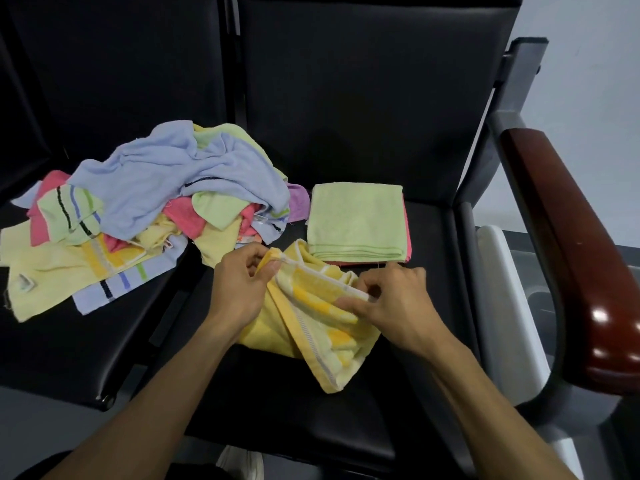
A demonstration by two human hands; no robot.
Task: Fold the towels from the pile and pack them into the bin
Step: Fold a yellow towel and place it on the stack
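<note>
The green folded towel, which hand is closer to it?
Right. The right hand pinches the yellow towel just below the green folded towel; the left hand sits farther off, down-left.

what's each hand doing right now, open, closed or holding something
Left hand: closed, pinching a corner of the yellow towel.
Right hand: closed, pinching the same towel's white-trimmed edge.
</note>
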